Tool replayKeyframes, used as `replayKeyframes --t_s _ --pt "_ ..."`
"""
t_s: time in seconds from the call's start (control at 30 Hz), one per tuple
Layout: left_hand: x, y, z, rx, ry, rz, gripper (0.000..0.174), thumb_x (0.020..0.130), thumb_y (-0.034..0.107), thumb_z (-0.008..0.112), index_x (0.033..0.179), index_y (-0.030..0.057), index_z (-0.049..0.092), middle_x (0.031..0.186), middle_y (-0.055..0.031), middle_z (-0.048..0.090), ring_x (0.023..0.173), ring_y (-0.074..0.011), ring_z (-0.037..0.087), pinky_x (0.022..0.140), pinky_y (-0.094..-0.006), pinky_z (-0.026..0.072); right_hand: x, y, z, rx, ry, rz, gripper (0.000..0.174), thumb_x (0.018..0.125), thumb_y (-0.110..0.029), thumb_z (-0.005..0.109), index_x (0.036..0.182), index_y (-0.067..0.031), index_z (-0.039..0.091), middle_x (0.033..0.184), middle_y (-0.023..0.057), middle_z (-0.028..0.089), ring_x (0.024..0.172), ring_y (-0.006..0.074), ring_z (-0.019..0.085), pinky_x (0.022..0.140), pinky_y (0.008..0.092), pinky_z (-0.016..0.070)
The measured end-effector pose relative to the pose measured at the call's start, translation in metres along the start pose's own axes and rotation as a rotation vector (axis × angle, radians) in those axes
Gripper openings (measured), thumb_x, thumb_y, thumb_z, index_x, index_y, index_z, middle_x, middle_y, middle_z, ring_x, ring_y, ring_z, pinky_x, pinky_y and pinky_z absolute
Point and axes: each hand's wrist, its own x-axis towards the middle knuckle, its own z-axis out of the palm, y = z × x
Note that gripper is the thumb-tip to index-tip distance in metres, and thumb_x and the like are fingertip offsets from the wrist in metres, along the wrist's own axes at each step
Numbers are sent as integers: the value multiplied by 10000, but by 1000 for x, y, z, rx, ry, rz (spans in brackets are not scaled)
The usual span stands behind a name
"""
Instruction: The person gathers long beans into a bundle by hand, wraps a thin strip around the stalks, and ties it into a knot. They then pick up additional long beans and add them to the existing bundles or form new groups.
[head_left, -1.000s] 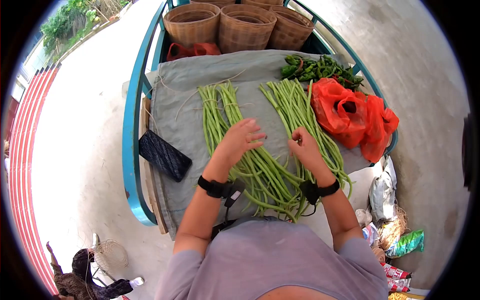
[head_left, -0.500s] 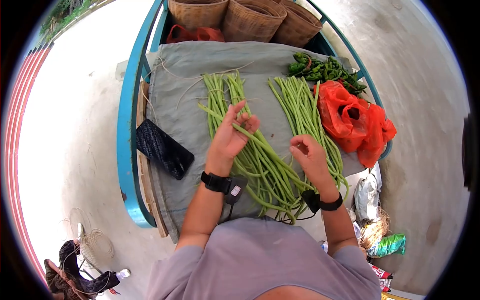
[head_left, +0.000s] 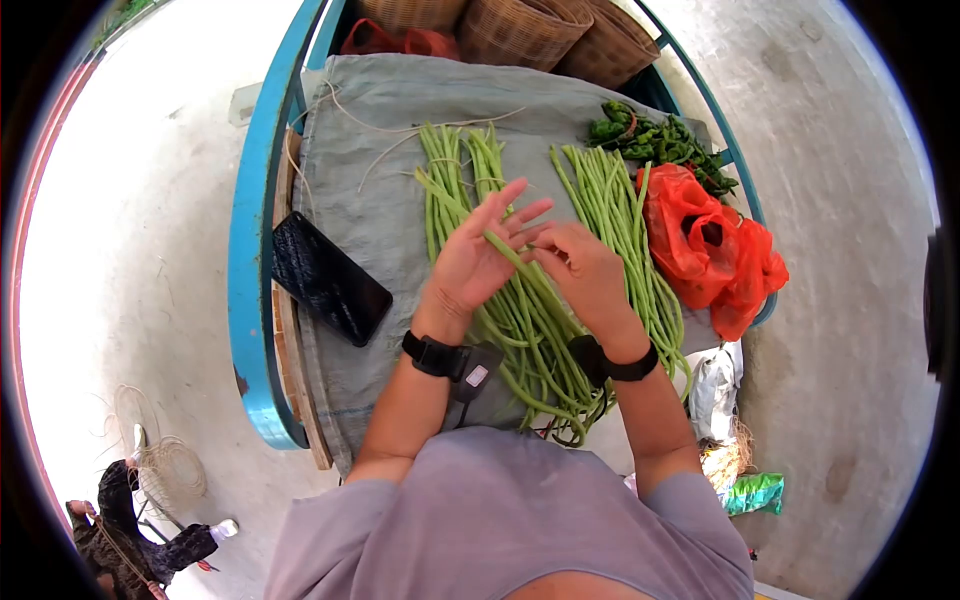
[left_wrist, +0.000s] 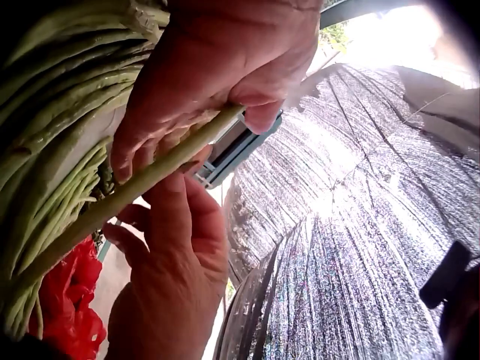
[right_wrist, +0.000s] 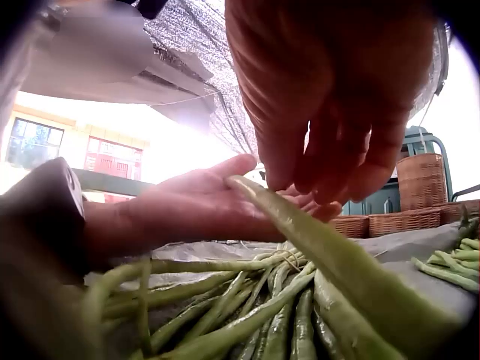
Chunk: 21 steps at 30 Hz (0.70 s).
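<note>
Several long green beans point(head_left: 540, 340) lie in a bundle in front of me; two tied bunches point(head_left: 445, 150) show at its far end. My left hand point(head_left: 480, 255) is palm up above the bundle, fingers extended. One long bean point(left_wrist: 112, 199) runs across that palm, its end tucked at the thumb, as the left wrist view shows. My right hand point(head_left: 590, 275) has come up to the left fingers. Its fingertips point(left_wrist: 169, 191) are right behind that bean, thumb and index close together; I cannot tell whether they pinch anything.
A second bean bunch point(head_left: 620, 220), green peppers point(head_left: 665, 145) and red plastic bags point(head_left: 700, 240) lie on the right. A phone point(head_left: 330, 280) rests on the grey cloth point(head_left: 370, 100) at left. A blue metal rail point(head_left: 260, 230) borders it; wicker baskets point(head_left: 525, 30) stand behind.
My left hand has turned palm up, with a bean raised across it. My right hand has moved left and up to the left hand's fingers. The head view has shifted slightly.
</note>
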Motion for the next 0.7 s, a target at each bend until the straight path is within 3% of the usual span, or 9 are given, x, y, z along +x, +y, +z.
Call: replayKeyframes --t_s 0.17,0.23,0.3,0.37,0.4,0.43,0.5,0.57,0.7 --pt "1 1 3 75 27 16 454 999 375 402 1352 92 431 1327 -186 496 1154 -288 533 971 -407 433 -65 38 -79 -91 188 253 92 804 -74 657 870 -52 598 813 81 597 687 206 606 614 298 473" --pt "4 -4 -13 107 176 138 418 982 341 464 1319 94 467 1197 -138 563 999 -240 580 812 -340 475 -111 76 -114 -167 298 402 91 807 -43 627 890 -48 588 840 69 600 711 190 619 609 303 474" --pt "6 -6 -28 42 193 184 396 970 319 505 1289 86 497 1080 -105 606 871 -202 588 697 -293 479 -166 115 -149 -582 139 580 224 775 -55 638 996 -64 598 1050 114 598 909 240 623 733 339 496" --pt "6 -5 -35 -121 87 162 385 965 312 526 1263 68 521 975 -88 625 768 -175 558 625 -263 447 -252 184 -166 -1231 -289 802 402 735 -99 664 1130 -98 588 1266 189 497 1116 348 533 910 419 454" --pt "5 -6 -20 -106 183 167 389 982 344 483 1244 62 536 934 -86 621 674 -150 489 561 -252 392 -249 186 -178 -1003 -356 1041 533 700 -155 702 1214 -123 564 1371 247 385 1204 423 440 1016 483 370" --pt "8 -5 -20 -101 123 143 399 986 355 467 1248 61 534 928 -87 622 671 -147 487 555 -251 387 -242 175 -180 -833 -89 851 451 737 -143 668 1177 -99 580 1357 219 416 1198 383 461 982 441 400" --pt "5 -5 -24 -91 20 63 420 995 376 434 1255 60 530 917 -89 626 667 -143 484 544 -250 377 -203 157 -166 -557 157 522 348 788 -142 631 1129 -83 602 1266 172 518 1128 322 527 918 381 438" --pt "5 -6 -17 -26 80 40 442 1008 408 375 1252 67 517 879 -57 590 599 -120 434 502 -234 344 -156 130 -140 -164 86 576 252 837 -178 606 1067 -78 619 1124 114 610 1001 283 594 821 370 469" --pt "1 -5 -10 50 29 -4 490 1015 424 336 1305 54 471 844 -48 548 492 -91 373 431 -216 305 -89 114 -76 -256 -88 331 240 846 -304 622 922 -77 609 958 78 642 788 303 619 660 419 474"
